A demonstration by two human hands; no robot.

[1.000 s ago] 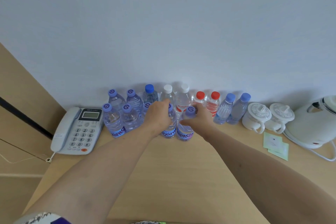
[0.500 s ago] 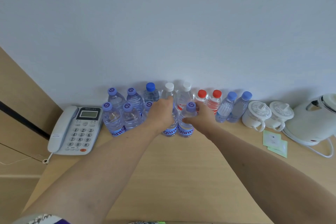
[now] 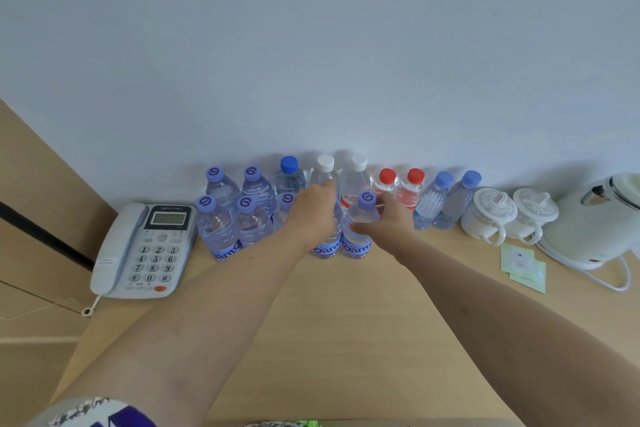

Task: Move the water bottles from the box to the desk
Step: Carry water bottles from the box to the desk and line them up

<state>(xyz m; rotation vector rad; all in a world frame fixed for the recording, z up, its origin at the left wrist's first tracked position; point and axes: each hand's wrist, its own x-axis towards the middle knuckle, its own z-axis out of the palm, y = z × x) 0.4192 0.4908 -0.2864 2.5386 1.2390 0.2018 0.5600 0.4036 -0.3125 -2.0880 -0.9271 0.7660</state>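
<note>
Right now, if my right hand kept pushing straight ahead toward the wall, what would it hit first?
Probably the red-capped bottles: they stand just beyond the right hand, which holds a purple-capped bottle. The wall lies behind them. Depth is hard to judge in this wide view.

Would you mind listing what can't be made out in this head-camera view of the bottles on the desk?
- The box: outside the head view, so its contents cannot be told.
- Bottle under the left hand: cap and upper body are covered by the hand; only its label shows.
- Bottle in the right hand: the fingers hide part of its right side.
- Green packets: print too small to read.
- Kettle: cut off by the right edge.
</note>
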